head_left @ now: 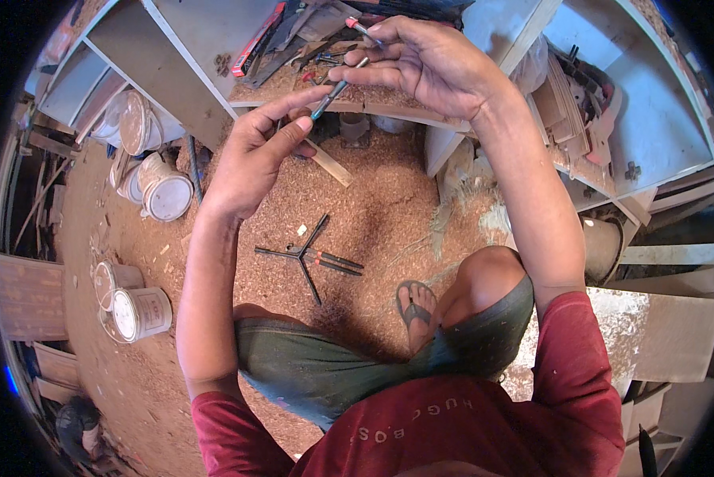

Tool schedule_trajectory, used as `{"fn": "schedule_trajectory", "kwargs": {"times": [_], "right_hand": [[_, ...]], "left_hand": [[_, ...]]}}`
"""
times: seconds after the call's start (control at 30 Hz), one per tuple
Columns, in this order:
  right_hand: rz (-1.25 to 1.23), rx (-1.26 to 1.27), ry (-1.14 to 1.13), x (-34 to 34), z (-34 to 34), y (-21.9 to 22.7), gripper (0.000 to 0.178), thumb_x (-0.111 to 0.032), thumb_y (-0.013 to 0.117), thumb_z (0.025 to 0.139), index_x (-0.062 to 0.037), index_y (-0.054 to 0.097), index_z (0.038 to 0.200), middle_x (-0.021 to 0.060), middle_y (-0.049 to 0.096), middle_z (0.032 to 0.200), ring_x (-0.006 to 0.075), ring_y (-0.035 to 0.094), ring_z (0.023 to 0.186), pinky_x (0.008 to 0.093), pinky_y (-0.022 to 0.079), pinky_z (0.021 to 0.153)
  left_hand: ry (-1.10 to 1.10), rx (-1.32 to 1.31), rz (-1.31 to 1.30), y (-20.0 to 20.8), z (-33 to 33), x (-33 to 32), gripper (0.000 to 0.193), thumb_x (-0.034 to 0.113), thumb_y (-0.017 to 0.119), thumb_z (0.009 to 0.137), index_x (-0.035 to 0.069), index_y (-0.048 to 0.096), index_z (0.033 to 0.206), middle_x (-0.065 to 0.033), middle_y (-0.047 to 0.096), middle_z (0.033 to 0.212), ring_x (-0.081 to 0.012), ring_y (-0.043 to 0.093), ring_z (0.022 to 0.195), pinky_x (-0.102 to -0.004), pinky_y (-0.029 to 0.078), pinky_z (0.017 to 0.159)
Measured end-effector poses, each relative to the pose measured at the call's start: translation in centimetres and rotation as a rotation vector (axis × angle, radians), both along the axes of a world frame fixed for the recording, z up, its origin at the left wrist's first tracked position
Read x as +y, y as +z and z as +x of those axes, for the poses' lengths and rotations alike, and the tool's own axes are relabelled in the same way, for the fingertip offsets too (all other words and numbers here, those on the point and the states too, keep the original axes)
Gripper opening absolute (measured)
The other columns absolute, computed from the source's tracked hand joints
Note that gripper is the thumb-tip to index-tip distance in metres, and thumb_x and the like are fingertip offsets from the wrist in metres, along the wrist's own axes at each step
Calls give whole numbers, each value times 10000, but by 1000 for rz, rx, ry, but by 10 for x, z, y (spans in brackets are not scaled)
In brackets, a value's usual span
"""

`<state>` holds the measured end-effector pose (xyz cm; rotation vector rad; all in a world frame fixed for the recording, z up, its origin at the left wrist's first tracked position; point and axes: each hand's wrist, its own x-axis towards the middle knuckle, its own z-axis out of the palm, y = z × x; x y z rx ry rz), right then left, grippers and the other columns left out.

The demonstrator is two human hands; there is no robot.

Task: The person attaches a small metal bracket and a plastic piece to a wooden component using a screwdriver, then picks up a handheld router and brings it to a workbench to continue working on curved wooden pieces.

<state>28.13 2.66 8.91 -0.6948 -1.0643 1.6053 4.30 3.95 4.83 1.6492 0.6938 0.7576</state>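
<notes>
Broadly, the floor (373, 199) around me is covered in wood shavings, and pale open cabinets (190, 48) stand ahead of me and off to my right. White buckets (149, 312) stand to my left, some of them lidded. My two hands are raised in front of the cabinets, apart but near each other, the right hand (448, 67) a little higher and farther forward than the left hand (254, 155). Below them on the shavings lies a black three-armed tool (293, 253), with a slimmer orange-and-black tool (339, 263) against its right side. A narrow strip of wood (331, 165) shows just past my left fingers; I cannot tell whether I am holding it. My left thumb and fingers pinch a thin teal-and-silver rod (327, 102), tilted so that its bare metal end points up toward my right fingertips. My right hand grips a short metal rod with a reddish end (361, 29), which sticks out to the left beyond my fingers. Smallest of all, a pale scrap (302, 230) lies near the three-armed tool.
</notes>
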Motion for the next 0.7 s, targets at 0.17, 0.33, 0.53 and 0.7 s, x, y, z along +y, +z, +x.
{"fn": "schedule_trajectory", "kwargs": {"times": [0.17,0.33,0.53,0.7], "right_hand": [[-41,34,-13,1,3,-2,283,-124,508,934,90,492,1119,233,583,1072,365,613,1057,333,515,950],[-91,84,-14,0,0,2,299,-105,495,935,97,477,1156,234,568,1088,367,605,1062,350,516,958],[-144,195,25,1,-3,10,285,-48,437,940,118,467,1170,235,568,1028,373,613,1020,380,545,931],[-139,207,20,3,-3,8,283,-40,427,938,121,467,1167,231,569,1023,368,615,1012,390,537,944]], "left_hand": [[-1,-14,-25,-1,0,1,363,103,553,939,44,531,1296,-25,603,1071,-91,552,898,-262,486,766],[37,-24,-8,-1,2,-1,320,106,546,936,81,589,1252,-40,620,1007,-98,544,878,-257,501,749],[25,-42,-27,-4,1,1,323,112,546,940,81,582,1259,-34,613,983,-98,543,879,-252,495,750],[5,-27,-67,-4,1,3,346,67,535,942,59,532,1288,-17,577,1055,-89,540,920,-248,490,765]]}}
